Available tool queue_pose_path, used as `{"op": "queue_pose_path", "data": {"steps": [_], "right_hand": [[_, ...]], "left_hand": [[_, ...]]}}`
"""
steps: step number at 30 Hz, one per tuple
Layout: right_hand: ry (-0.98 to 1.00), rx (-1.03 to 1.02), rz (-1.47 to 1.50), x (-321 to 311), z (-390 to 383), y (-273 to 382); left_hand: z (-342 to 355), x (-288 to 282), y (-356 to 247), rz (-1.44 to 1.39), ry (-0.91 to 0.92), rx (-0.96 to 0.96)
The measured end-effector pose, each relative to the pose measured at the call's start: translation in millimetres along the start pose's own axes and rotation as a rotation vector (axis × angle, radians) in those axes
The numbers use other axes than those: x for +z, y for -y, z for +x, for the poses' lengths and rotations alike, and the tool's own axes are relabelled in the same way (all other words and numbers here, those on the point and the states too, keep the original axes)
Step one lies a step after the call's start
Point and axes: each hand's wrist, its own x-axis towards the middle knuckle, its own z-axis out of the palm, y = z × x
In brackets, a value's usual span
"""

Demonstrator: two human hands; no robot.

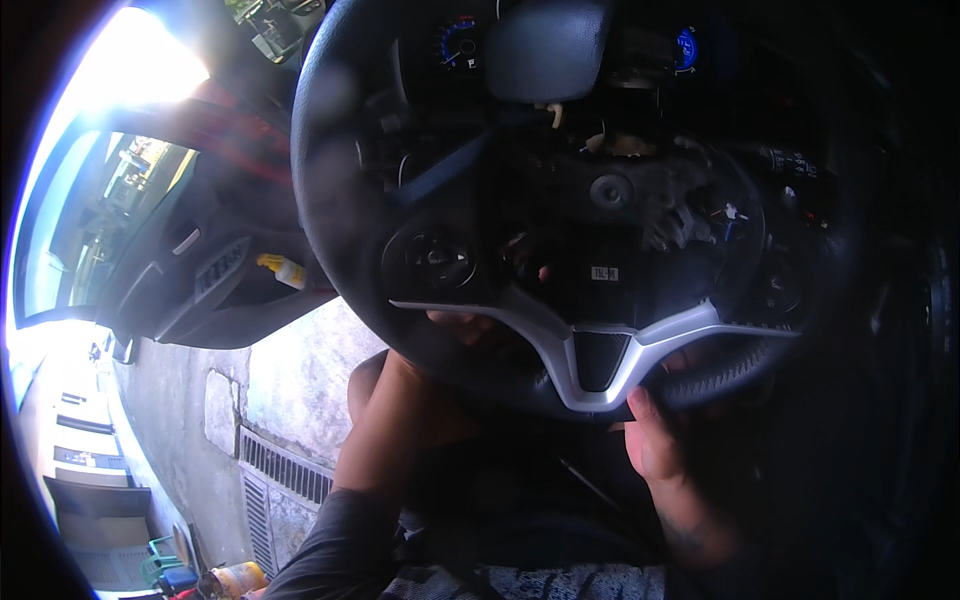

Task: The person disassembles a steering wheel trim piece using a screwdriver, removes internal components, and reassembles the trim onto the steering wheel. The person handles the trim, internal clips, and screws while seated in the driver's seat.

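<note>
A black steering wheel (pixel 318 150) with a silver lower trim piece (pixel 520 328) fills the middle of the view. Its centre is uncovered, so dark inner parts and a round fitting (pixel 611 191) show. My right hand (pixel 655 440) grips the bottom of the rim just right of the trim, thumb in front and the other fingers mostly behind. Reaching in from the lower left, my left hand (pixel 465 325) is behind the wheel's lower left part. Only a bit of it shows through the gap, and its fingers are hidden. A thin rod (pixel 590 484) lies below the wheel, near my lap.
At the left, the car door (pixel 200 260) stands open, with a yellow-and-white bottle (pixel 283 271) in it. Outside are a concrete floor (pixel 310 370) and a drain grate (pixel 285 465). Gauges (pixel 460 47) lie beyond the wheel; the right side is very dark.
</note>
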Motion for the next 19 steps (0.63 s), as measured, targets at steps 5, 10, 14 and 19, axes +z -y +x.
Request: {"op": "queue_pose_path", "data": {"steps": [5,10,14,19], "right_hand": [[0.054,-0.012,-0.060,-3.7,2.6,2.8],[0.081,-0.008,-0.122,-13.8,2.3,-2.8],[0.097,-0.024,-0.099,-14.0,2.4,-5.4],[0.092,-0.063,-0.043,-9.8,4.4,-2.8]], "left_hand": [[5.2,2.2,1.6,-0.059,-0.030,-0.019],[10.5,6.1,5.5,-0.107,-0.056,-0.036],[7.2,7.0,3.6,-0.132,-0.083,-0.048],[5.7,9.0,4.5,-0.156,-0.092,-0.047]]}}
